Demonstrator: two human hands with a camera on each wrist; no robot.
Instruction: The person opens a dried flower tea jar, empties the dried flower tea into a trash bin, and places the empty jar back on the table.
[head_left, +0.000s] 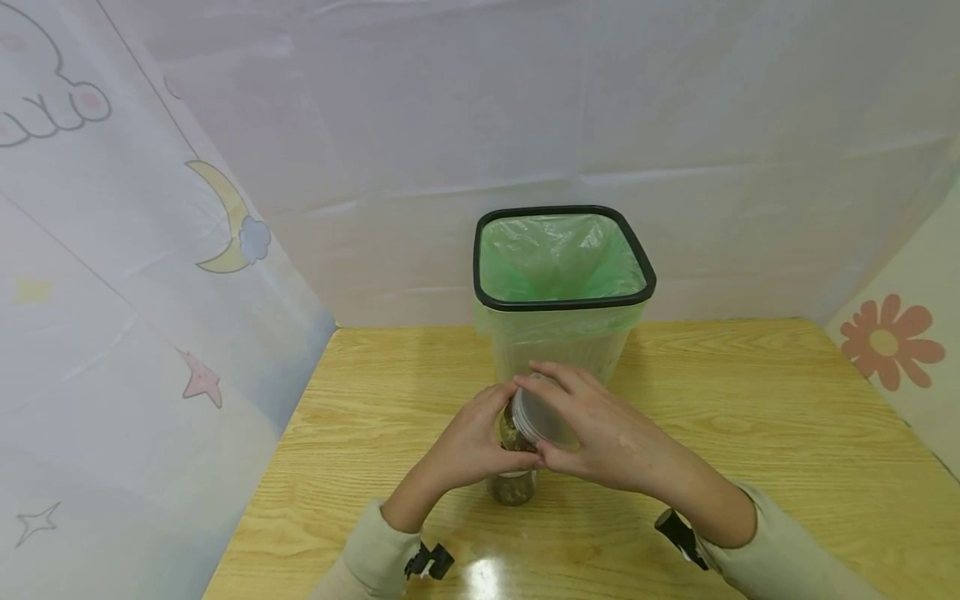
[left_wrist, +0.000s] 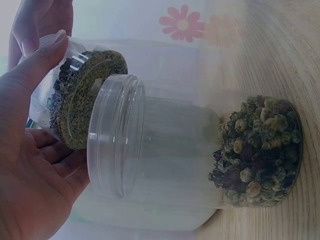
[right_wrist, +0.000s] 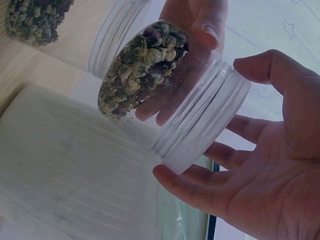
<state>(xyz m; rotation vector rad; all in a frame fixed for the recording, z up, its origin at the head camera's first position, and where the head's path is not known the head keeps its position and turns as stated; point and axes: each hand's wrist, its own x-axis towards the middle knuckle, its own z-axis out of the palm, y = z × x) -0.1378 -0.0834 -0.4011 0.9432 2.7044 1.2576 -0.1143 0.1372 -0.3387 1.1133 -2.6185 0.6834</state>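
Note:
Two clear plastic jars hold dried flower buds. One, the upper jar, is tilted over the other, its buds gathered at the base. My left hand holds this jar around its body. The thumb and fingers of my right hand grip the rim of its frosted lid. Below stands the lower jar, upright on the table, with buds in its bottom. Its ringed, clear top lies close beside the held jar's base in the left wrist view.
Behind the jars stands a pale bin with a black rim and a green liner. The wooden table meets a printed cloth wall at the back and cloth at both sides.

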